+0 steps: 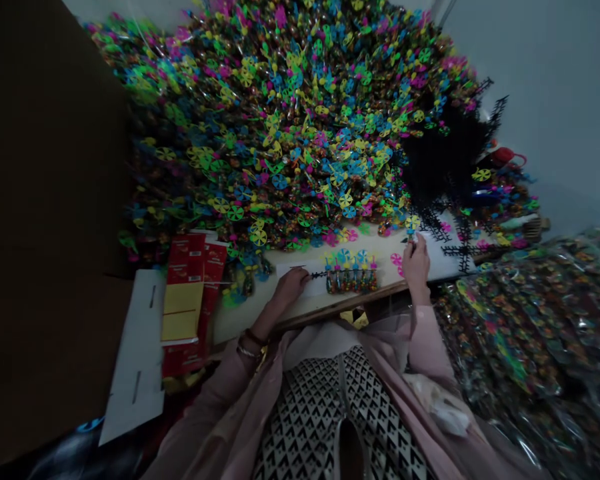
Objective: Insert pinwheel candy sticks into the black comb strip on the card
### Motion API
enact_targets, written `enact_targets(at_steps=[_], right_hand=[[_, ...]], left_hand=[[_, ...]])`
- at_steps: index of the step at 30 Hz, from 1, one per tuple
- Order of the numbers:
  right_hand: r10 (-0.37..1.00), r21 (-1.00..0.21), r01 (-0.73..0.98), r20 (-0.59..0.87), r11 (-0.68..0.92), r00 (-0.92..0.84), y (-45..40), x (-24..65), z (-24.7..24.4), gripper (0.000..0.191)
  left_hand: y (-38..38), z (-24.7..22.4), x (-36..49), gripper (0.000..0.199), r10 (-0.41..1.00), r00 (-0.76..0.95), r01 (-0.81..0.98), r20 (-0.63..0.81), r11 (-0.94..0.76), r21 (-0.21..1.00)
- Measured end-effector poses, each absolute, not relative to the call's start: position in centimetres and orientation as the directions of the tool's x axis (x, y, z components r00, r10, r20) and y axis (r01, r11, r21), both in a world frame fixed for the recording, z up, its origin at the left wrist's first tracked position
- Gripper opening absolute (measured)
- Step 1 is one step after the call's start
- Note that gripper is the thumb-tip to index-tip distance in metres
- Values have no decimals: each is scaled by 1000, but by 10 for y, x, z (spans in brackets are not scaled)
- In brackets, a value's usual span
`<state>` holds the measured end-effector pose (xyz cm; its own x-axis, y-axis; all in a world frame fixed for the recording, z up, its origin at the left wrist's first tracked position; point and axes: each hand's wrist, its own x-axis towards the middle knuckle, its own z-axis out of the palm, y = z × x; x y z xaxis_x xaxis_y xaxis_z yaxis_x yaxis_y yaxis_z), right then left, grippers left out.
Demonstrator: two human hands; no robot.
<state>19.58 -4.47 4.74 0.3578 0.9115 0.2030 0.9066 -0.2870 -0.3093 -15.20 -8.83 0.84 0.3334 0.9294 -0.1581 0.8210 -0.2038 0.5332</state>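
Note:
My left hand [291, 285] is closed at the left end of a black plastic strip [320, 275], its fingertips pinching it. Held along that strip stands a row of several small clear bottles [353, 281] with colourful filling and blue, yellow and pink pinwheel tops. Farther right, my right hand [417, 263] is closed in a pinch at the foot of the heap. A yellow pinwheel top [413, 223] shows just above its fingertips; the bottle under it is mostly hidden by the fingers. Pink pinwheels [397, 261] lie on the table left of this hand.
A large heap of pinwheel-topped bottles [280, 133] fills the table's back. Tangled black strips [443, 160] pile at the right. Red and yellow printed cards [183, 287] and a white board [135, 353] lie left. Clear-wrapped packs [525, 333] are stacked at right. The wooden table edge [340, 307] runs before me.

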Motion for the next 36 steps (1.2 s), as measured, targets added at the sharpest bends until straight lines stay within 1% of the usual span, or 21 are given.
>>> enact_targets(at_steps=[1, 2, 5, 6, 7, 8, 9, 12, 14, 16, 18, 20, 22, 25, 27, 29, 30, 32, 34, 36], right_hand=[[910, -368, 893, 214, -261, 354, -52, 181, 51, 47], [922, -437, 870, 190, -227, 336, -59, 163, 54, 48], [983, -633, 766, 45, -112, 181, -82, 102, 53, 46], [991, -657, 749, 19, -86, 131, -88, 82, 50, 44], [995, -653, 753, 0, -76, 101, -94, 64, 46, 42], [996, -621, 779, -18, -84, 93, -98, 49, 41, 40], [994, -565, 819, -39, -103, 98, -101, 37, 37, 39], [985, -309, 937, -103, -163, 138, -105, 17, 29, 38], [982, -157, 974, -124, -163, 144, -105, 12, 28, 39], [981, -76, 987, -146, -142, 130, -105, 9, 29, 41], [979, -47, 992, -172, -119, 110, -107, 5, 31, 41], [978, -35, 994, -186, -100, 92, -109, 2, 34, 41], [979, -36, 997, -194, -73, 64, -112, 3, 38, 40], [975, -76, 997, -220, 14, -31, -106, 17, 49, 41], [982, -84, 996, -186, 20, -36, -88, 35, 58, 44], [994, -78, 997, -109, -20, 12, -58, 53, 64, 45], [996, -78, 996, -81, -39, 33, -39, 61, 65, 43], [995, -77, 997, -99, -15, 8, -2, 68, 63, 37], [986, -78, 996, -155, 48, -60, 29, 67, 59, 35], [975, -85, 991, -187, 104, -119, 46, 64, 57, 35]], left_hand=[[-90, 7, -146, 25, 935, 321, 822, -151, -196, 535], [-91, 6, -141, 25, 938, 313, 823, -147, -190, 536], [-90, 5, -128, 25, 940, 305, 828, -152, -183, 530], [-90, 5, -125, 25, 940, 304, 831, -155, -182, 526], [-90, 5, -124, 25, 939, 304, 835, -159, -183, 519], [-90, 5, -123, 25, 938, 305, 842, -167, -184, 508], [-91, 4, -122, 26, 936, 306, 850, -176, -185, 493], [-98, 1, -120, 27, 929, 317, 878, -193, -210, 430], [-103, -1, -118, 27, 931, 315, 891, -181, -225, 394], [-107, -3, -115, 36, 936, 311, 899, -163, -234, 371], [-107, -3, -114, 48, 928, 339, 896, -157, -267, 354], [-106, -1, -113, 54, 903, 396, 883, -166, -324, 340], [-104, 1, -113, 53, 886, 427, 874, -182, -354, 332], [-103, 1, -114, 49, 887, 420, 882, -194, -349, 317], [-103, -1, -114, 51, 889, 418, 885, -189, -350, 307], [-104, -3, -114, 56, 888, 429, 877, -166, -366, 310], [-104, -3, -115, 58, 888, 435, 871, -148, -374, 317], [-104, -4, -117, 60, 902, 415, 866, -115, -353, 355], [-104, -4, -121, 55, 934, 342, 862, -100, -270, 429], [-103, -5, -127, 44, 960, 269, 832, -79, -190, 521]])
